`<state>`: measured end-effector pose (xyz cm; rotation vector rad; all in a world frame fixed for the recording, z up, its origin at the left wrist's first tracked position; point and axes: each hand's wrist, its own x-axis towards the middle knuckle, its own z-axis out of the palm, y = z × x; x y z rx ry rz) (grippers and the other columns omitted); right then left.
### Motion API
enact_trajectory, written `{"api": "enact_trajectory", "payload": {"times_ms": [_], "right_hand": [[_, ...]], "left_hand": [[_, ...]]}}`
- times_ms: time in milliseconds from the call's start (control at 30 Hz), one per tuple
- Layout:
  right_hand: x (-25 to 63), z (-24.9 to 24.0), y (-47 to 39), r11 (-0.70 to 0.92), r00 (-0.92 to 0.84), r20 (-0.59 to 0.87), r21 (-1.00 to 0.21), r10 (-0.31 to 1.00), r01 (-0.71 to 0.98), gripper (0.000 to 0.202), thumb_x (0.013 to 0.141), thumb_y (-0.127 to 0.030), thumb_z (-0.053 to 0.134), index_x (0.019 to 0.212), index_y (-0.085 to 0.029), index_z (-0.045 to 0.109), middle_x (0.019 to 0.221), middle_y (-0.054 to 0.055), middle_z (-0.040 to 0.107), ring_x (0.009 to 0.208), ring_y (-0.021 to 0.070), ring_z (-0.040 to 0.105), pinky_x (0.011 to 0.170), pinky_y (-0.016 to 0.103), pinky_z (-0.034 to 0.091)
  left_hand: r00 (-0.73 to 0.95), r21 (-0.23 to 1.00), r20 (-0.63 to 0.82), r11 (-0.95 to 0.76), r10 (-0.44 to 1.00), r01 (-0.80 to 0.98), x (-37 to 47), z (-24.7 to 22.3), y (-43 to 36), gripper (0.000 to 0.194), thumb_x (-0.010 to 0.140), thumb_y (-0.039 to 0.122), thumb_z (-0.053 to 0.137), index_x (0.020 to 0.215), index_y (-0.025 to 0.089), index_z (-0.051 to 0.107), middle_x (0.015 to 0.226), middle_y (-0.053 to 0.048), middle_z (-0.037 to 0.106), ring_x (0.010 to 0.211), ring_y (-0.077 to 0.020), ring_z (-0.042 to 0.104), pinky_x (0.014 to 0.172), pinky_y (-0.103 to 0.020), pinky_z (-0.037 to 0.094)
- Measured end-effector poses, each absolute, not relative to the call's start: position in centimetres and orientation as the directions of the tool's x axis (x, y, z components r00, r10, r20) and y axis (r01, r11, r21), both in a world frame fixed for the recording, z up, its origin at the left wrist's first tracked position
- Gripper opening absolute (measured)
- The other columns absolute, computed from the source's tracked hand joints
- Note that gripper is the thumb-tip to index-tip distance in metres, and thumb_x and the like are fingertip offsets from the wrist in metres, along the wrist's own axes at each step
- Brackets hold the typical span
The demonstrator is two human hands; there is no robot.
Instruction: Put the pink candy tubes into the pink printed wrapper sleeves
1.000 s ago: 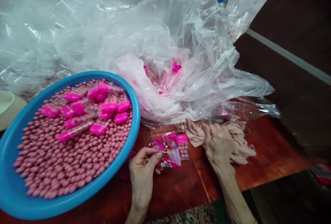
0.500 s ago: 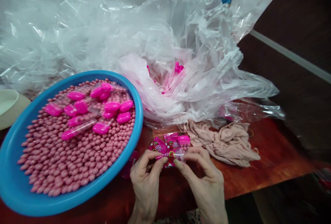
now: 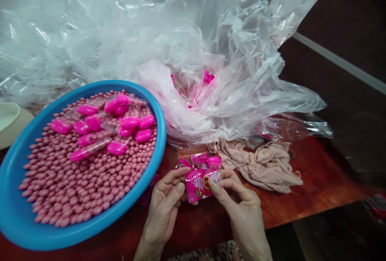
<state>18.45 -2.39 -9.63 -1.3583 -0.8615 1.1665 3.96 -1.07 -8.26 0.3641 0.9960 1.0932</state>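
Note:
A small pink label (image 3: 196, 184) with cartoon print and a yellow-green ring mark is held up between my hands. My right hand (image 3: 241, 204) pinches its right side, thumb in front and fingers behind. At the left edge, the curled fingers of my left hand (image 3: 165, 200) reach partly behind the label, the thumb beside it; their exact contact is hidden. Just beyond lie more pink printed labels (image 3: 199, 159) and a clear tube with a pink cap (image 3: 214, 162), partly covered by the held label.
A blue basin (image 3: 161, 132) of pink candy balls (image 3: 78, 188) stands left, several pink-capped tubes (image 3: 90, 150) on top. Crumpled clear plastic bags (image 3: 238, 92) and a heap of clear tubes (image 3: 60, 40) lie behind. A beige cloth (image 3: 268, 164) rests right; a pale bowl (image 3: 12, 124) sits far left.
The label has been raised and turned so its printed face shows more fully. My left thumb has moved left, off the label's front; the right hand keeps its pinch.

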Motion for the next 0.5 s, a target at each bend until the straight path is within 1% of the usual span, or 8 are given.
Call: {"api": "enact_trajectory", "payload": {"times_ms": [167,300,400,500], "right_hand": [[18.36,-9.63,-2.44,-0.125,0.252,-0.141,-0.989,0.957,-0.078,0.015,0.074,-0.025,0.073,0.062,-0.021,0.065,0.075,0.000,0.054,0.072,0.0157,0.055,0.062,0.026,0.046],[18.48,-9.52,-2.47,-0.108,0.233,-0.111,-0.994,0.966,-0.027,0.016,0.075,-0.022,0.071,0.061,-0.021,0.064,0.074,-0.001,0.055,0.073,0.0157,0.055,0.065,0.026,0.045],[18.44,-9.28,-2.42,-0.081,0.212,-0.073,-0.996,0.974,0.026,0.011,0.074,-0.020,0.072,0.065,-0.023,0.067,0.077,0.000,0.056,0.076,0.0155,0.054,0.068,0.025,0.045],[18.26,-9.08,-2.60,-0.039,0.141,-0.022,-0.992,0.990,0.122,0.012,0.078,-0.020,0.068,0.066,-0.023,0.068,0.082,0.002,0.058,0.080,0.0170,0.056,0.070,0.026,0.046]], "left_hand": [[0.096,0.698,-0.503,0.469,0.859,-0.541,3.57,-8.25,-1.00,0.025,0.065,0.017,0.077,0.090,0.015,0.074,0.077,-0.006,0.072,0.066,-0.0150,0.063,0.055,-0.024,0.055],[0.088,0.713,-0.518,0.486,0.851,-0.505,3.68,-8.35,-0.64,0.033,0.062,0.011,0.077,0.094,0.016,0.072,0.079,-0.005,0.072,0.067,-0.0155,0.063,0.052,-0.024,0.056],[0.137,0.690,-0.556,0.547,0.820,-0.473,3.93,-8.54,-0.27,0.035,0.061,0.011,0.077,0.095,0.016,0.071,0.077,-0.005,0.073,0.058,-0.0137,0.062,0.045,-0.023,0.055],[0.130,0.685,-0.586,0.574,0.800,-0.447,4.26,-9.12,-0.19,0.022,0.059,0.010,0.074,0.081,0.014,0.074,0.055,-0.001,0.068,0.040,-0.0115,0.058,0.036,-0.020,0.050]]}}
